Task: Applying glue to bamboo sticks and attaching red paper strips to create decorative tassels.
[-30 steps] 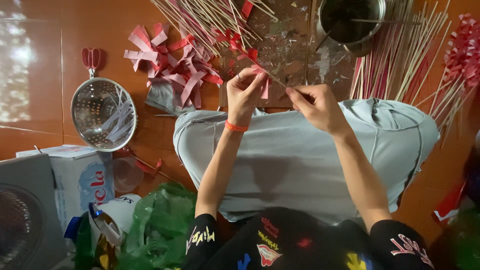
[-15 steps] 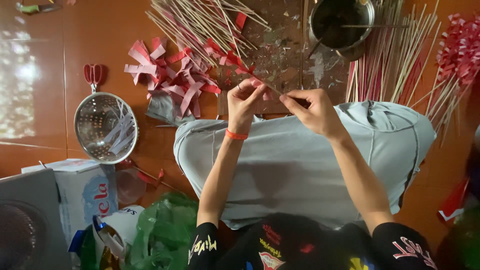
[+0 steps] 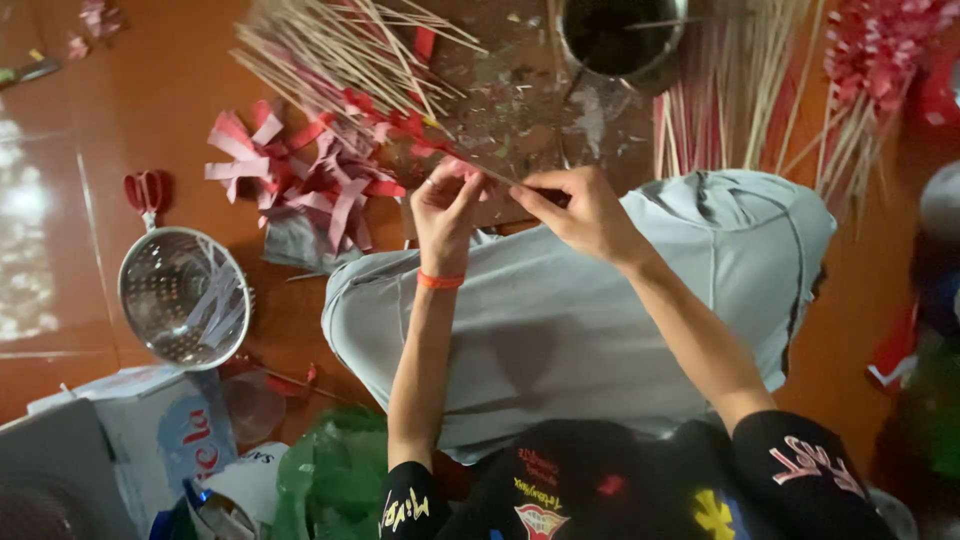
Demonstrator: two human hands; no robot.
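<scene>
A: What have your hands got hold of?

B: Your left hand (image 3: 445,205) and your right hand (image 3: 585,212) both pinch the same thin wooden stick (image 3: 480,168). It runs slantwise between them, its far end up and away from your left fingertips and its near end tucked under your right thumb and forefinger.

A: How tightly are the fingers closed?

B: On both hands the fingertips are drawn together onto the stick, the other fingers curled in. A scrap of pink paper (image 3: 455,168) sits right at your left fingertips, against the stick; you cannot tell whether it is wrapped round it.

A: And what lies around them?

B: Just beyond your left fingers lies a heap of pink paper strips (image 3: 300,180), with a bundle of bare sticks (image 3: 340,50) fanned out past it. Past your right fingers stands a dark metal pot (image 3: 620,35). Well away from your left wrist, a metal colander (image 3: 185,297) rests on the brown floor (image 3: 130,100), with red-handled scissors (image 3: 145,190) just beyond it. Your hands hover over your lap, covered in pale grey cloth (image 3: 600,320).
</scene>
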